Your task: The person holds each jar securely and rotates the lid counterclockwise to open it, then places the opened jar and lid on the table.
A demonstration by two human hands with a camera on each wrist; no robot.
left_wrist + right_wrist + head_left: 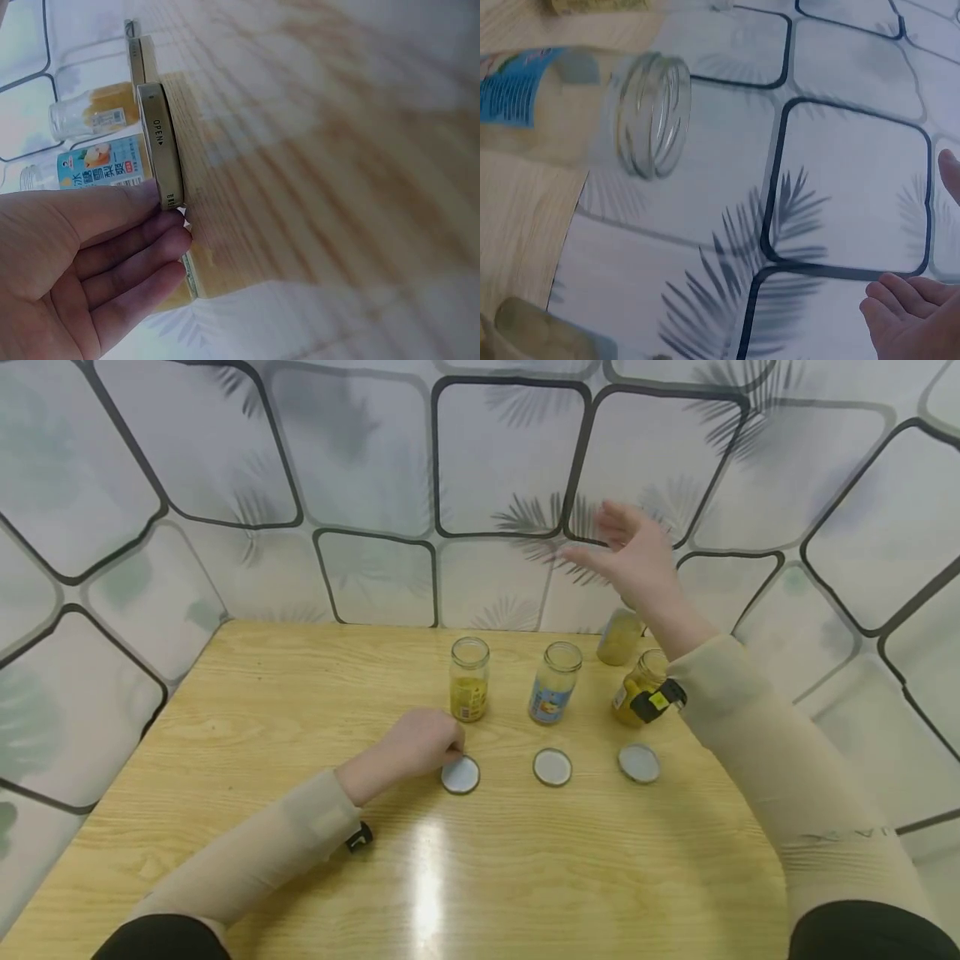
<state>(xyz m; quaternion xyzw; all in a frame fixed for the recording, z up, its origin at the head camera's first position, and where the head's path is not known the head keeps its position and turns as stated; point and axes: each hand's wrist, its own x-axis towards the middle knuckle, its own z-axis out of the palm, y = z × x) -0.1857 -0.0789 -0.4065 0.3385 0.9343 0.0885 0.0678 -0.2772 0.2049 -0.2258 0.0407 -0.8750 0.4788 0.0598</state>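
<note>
My left hand (416, 743) is low over the table, its thumb and fingertips pinching the edge of a round jar lid (461, 775). In the left wrist view the rim of this lid is gold and printed with "OPEN". Just behind it stands a glass jar (469, 693) with a yellow label and an uncovered mouth. Raised above the back right of the table, my right hand (637, 556) holds nothing; its fingers are extended and its thumb is spread away. Below it are a third front jar (626, 697), partly hidden by the wrist camera, and another jar (619, 639) farther back.
A blue-labelled glass jar (552, 689) with a bare mouth stands mid-row. In front of the jars lie a middle lid (552, 767) and a right lid (639, 763), pale faces up. A patterned wall (375, 577) rises directly behind the wooden table (525, 860).
</note>
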